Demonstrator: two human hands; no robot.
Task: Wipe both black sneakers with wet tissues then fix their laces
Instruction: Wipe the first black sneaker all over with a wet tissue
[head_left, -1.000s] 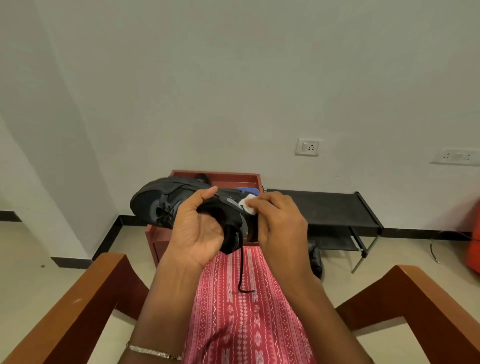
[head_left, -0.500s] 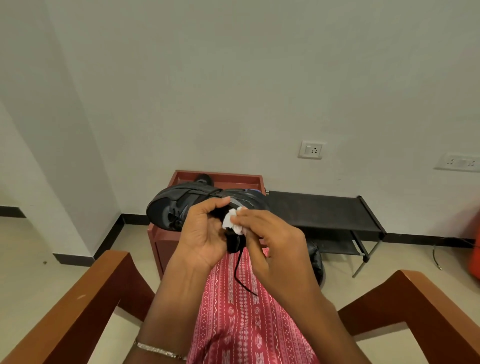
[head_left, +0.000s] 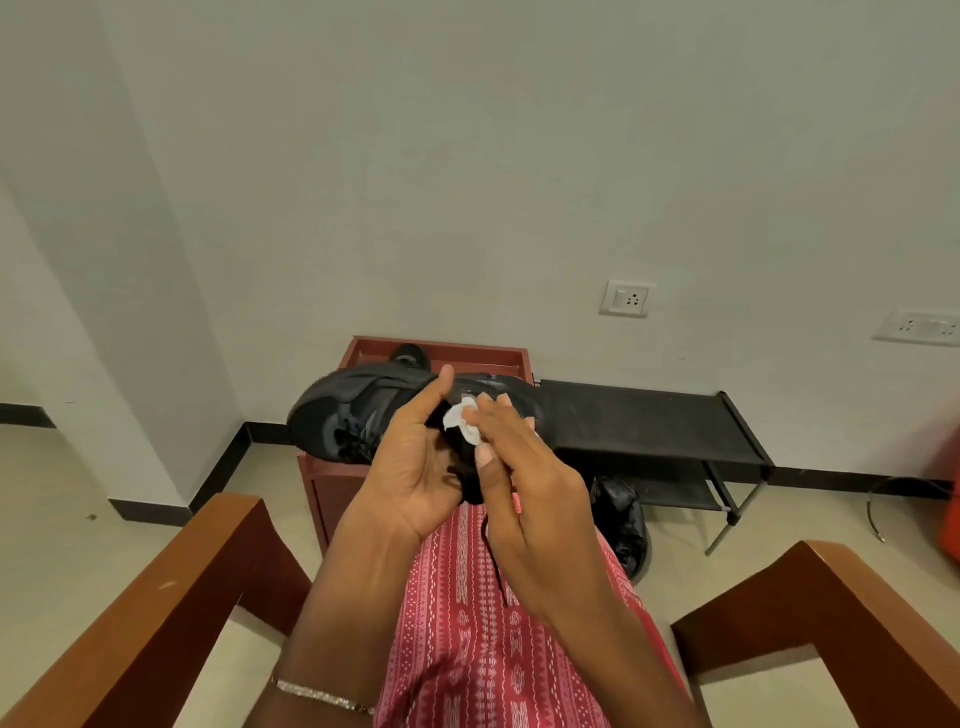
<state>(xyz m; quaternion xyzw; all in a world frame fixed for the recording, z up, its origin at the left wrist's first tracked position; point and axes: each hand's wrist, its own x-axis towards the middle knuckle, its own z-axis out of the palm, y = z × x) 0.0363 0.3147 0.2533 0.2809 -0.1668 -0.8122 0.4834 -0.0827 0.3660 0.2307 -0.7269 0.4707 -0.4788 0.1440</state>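
Sneaker: black sneaker (head_left: 358, 415) held up over the lap, lying sideways, toe to the left, heel end hidden behind both hands.
Left hand: left hand (head_left: 415, 467) grips the sneaker from below, palm toward camera, thumb up along the upper, fingers curled round behind it.
Right hand: right hand (head_left: 524, 488) pinches a wet tissue (head_left: 460, 423) between thumb and fingertips, pressed on the sneaker's side near the collar.
Tissue: small, white, crumpled, mostly covered by the right fingers.
Lace: black lace (head_left: 501, 582) hangs down over the lap, partly hidden behind the right wrist.
Second sneaker: dark shoe (head_left: 410, 355) just visible on the red counter (head_left: 441, 353), mostly blocked by the held sneaker.
Lap: red patterned cloth (head_left: 483, 649) under the hands.
Chair: wooden armrests (head_left: 171, 613) on both sides.
Rack: black shoe rack (head_left: 649, 421) right of the counter, against the wall; black bag (head_left: 621, 514) on the floor beside it.
Wall: socket (head_left: 626, 298) above the rack, another at far right.
Wrist: thin bracelet (head_left: 322, 693) on the left wrist.
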